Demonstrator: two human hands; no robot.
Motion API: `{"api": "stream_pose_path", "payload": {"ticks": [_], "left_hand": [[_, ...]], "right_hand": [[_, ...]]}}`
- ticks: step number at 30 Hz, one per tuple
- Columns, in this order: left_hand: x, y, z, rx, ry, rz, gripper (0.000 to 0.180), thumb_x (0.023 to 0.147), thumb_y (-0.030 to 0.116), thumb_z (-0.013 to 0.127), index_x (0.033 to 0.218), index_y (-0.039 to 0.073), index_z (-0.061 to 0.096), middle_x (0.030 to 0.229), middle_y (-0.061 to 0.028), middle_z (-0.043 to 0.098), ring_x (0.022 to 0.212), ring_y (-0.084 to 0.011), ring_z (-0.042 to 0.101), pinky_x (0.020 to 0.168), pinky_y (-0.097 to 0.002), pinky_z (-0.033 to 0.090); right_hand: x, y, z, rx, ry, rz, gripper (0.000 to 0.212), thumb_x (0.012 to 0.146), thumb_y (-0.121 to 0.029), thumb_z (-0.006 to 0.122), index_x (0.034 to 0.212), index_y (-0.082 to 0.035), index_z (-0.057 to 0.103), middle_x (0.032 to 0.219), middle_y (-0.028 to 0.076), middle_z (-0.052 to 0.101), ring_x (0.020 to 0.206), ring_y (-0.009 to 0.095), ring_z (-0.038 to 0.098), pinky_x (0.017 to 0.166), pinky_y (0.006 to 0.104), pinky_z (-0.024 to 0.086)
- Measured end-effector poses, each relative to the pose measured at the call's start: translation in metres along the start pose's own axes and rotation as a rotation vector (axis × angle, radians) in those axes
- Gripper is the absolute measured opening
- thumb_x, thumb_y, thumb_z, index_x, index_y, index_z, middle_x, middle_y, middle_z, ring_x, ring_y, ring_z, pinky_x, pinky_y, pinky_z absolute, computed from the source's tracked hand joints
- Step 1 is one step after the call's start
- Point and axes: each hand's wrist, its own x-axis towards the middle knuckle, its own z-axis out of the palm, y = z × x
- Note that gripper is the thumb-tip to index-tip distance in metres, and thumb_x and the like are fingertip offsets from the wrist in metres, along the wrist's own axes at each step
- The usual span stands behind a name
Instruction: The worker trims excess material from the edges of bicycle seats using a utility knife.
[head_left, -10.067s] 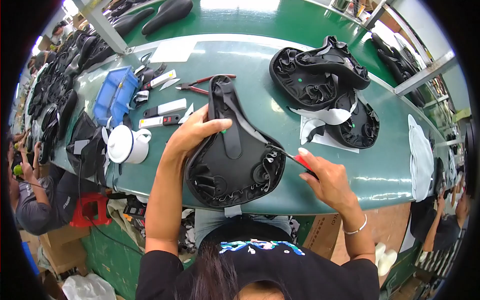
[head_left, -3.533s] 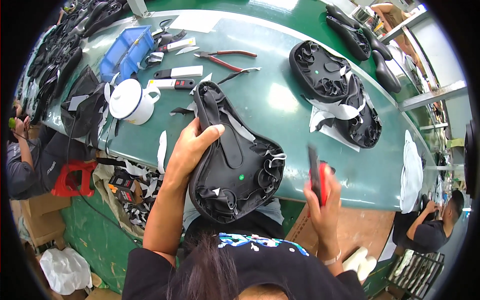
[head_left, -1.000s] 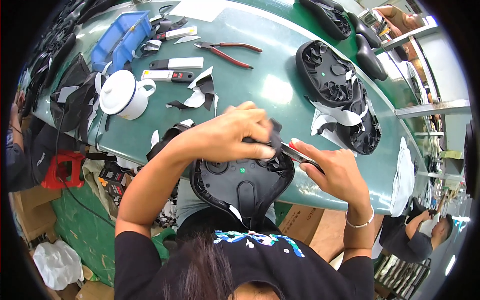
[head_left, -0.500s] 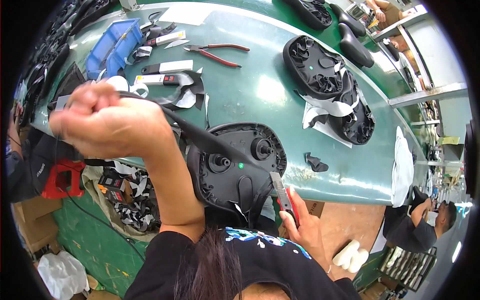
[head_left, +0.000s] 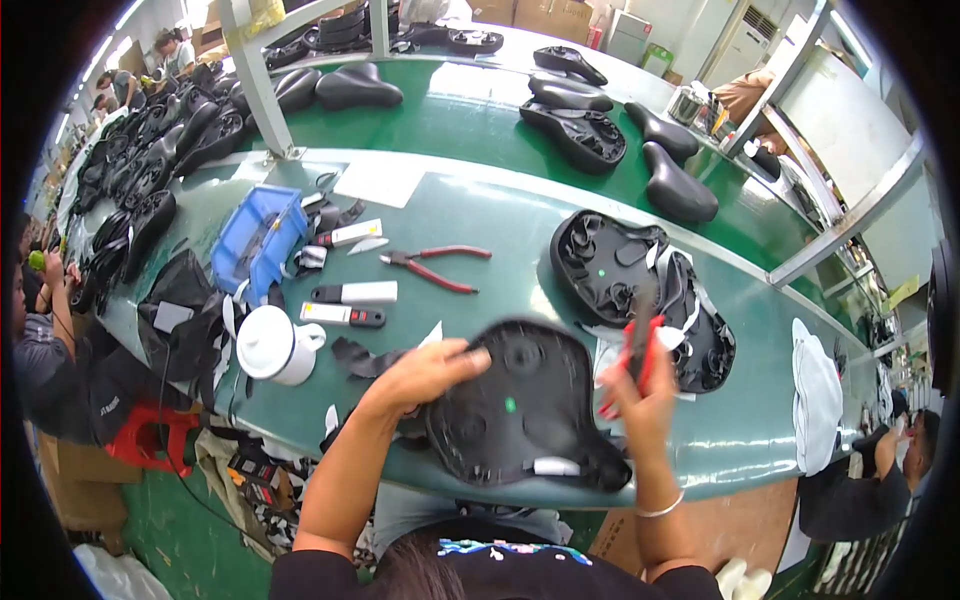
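Note:
A black bicycle saddle lies underside up at the table's near edge, blurred by motion, with a green dot on its base. My left hand grips its left rim, fingers reaching over the edge. In my right hand is a red-handled utility knife, its blade pointing up and away, to the right of the saddle. Black trimmed scraps lie left of my left hand. Beyond the knife, two more upturned saddles overlap, with loose cover edges and white strips.
Red-handled pliers, knife blade packs, a blue bin and a white enamel mug stand on the left of the table. Metal posts rise at the back. White cloths lie far right; co-workers sit on both sides.
My left hand has let go of the black strip it was pulling and come down onto the saddle. The knife has moved up and right, off the saddle; the view has tilted up.

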Motion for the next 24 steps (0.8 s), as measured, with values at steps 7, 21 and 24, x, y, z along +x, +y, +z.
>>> {"api": "stream_pose_path", "payload": {"ticks": [7,21,24], "left_hand": [[0.117,0.020,-0.012,-0.386,0.556,0.274,0.045,0.094,0.046,0.053,0.104,0.002,0.054,0.087,-0.0073,0.061,0.076,-0.0159,0.060,0.069,-0.0325,0.049],[0.129,0.002,0.023,0.634,0.833,0.571,0.011,0.079,0.016,0.070,0.077,0.007,0.064,0.079,-0.0037,0.055,0.059,-0.0216,0.058,0.049,-0.0334,0.044],[0.130,-0.004,0.019,0.609,0.846,0.553,0.012,0.078,0.017,0.070,0.075,0.007,0.064,0.078,-0.0031,0.056,0.059,-0.0219,0.059,0.050,-0.0338,0.045]], "right_hand": [[0.246,0.017,-0.036,-0.025,0.193,-0.170,0.023,0.079,-0.012,0.068,0.097,-0.005,0.056,0.079,0.002,0.057,0.062,0.008,0.054,0.053,0.0238,0.046],[0.424,0.104,0.016,0.282,0.025,0.283,0.028,0.077,-0.021,0.067,0.098,-0.008,0.056,0.082,0.005,0.057,0.071,0.020,0.059,0.054,0.0372,0.052],[0.350,0.071,-0.062,0.295,0.024,0.140,0.026,0.083,-0.026,0.065,0.100,-0.009,0.056,0.081,0.001,0.058,0.068,0.014,0.059,0.054,0.0320,0.052]]}}
